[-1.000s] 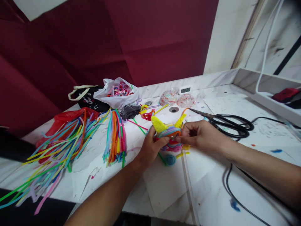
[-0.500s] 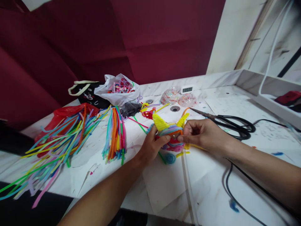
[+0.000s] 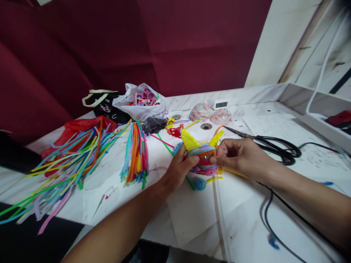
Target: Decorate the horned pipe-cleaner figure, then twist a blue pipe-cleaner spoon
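Between my hands is a colourful pipe-cleaner figure [image 3: 203,149] with two yellow pointed horns, bands of several colours and an orange-edged opening in front. My left hand [image 3: 183,166] grips its left side, thumb on the front. My right hand [image 3: 233,155] is closed at its right side, thumb and fingertips pinching the orange edge. The fingers behind the figure are hidden. Just below it lies a blue pipe-cleaner coil [image 3: 199,183]. Black-handled scissors [image 3: 270,144] rest beyond my right hand.
Pipe-cleaner bundles [image 3: 135,153] and a loose pile [image 3: 74,168] on a red bag lie left. Behind stand a white bag [image 3: 142,106] of scraps, a black bag [image 3: 105,107], clear domes [image 3: 201,111] and a small digital clock [image 3: 221,104]. A black cable [image 3: 267,208] runs at right.
The view has shifted slightly, so everything sits a little differently in the picture. Both hands keep their hold on the figure, with hardly any movement.
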### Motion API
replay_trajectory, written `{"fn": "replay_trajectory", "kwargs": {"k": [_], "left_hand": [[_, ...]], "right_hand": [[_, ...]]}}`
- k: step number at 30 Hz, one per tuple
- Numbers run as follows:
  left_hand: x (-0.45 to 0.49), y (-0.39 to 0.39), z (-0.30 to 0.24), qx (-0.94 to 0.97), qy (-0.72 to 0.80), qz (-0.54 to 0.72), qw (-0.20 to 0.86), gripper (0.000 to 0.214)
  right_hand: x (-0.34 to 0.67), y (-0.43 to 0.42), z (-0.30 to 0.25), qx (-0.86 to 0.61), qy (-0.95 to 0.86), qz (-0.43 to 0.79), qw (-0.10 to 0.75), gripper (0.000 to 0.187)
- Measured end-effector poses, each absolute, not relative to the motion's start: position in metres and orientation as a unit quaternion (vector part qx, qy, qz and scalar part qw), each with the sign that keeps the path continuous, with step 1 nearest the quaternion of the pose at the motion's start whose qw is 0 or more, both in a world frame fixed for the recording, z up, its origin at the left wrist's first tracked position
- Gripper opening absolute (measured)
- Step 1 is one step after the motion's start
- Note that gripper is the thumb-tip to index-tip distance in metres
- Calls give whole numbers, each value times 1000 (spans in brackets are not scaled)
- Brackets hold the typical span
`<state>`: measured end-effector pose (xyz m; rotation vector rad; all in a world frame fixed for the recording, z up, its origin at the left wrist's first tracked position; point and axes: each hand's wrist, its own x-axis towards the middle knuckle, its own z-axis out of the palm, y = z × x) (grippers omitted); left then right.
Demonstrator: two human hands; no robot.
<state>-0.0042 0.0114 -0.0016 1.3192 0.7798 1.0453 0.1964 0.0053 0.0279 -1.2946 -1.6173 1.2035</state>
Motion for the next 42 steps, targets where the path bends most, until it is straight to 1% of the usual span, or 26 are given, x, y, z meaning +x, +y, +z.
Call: {"fn": "replay_trajectory", "kwargs": {"k": [12, 21, 27, 31, 38, 42], "left_hand": [[2, 1, 10, 573, 392, 450, 563, 49], [0, 2, 5, 580, 418, 441, 542, 53], [1, 1, 8, 578, 400, 448, 551, 57], [1, 2, 8, 577, 428, 445, 535, 59], [1, 3, 10, 575, 439, 450, 524, 60], [2, 4, 11, 569, 442, 451, 527, 61]], "right_hand": [[196, 5, 26, -505, -637, 460, 357, 37], [195, 2, 26, -508, -641, 453, 354, 39], [193, 0, 28, -501, -643, 454, 359, 40], [193, 1, 26, -498, -652, 449, 353, 39], [197, 1, 36, -468, -635, 524, 323, 33], [198, 2, 39, -477, -632, 523, 316, 30]]}}
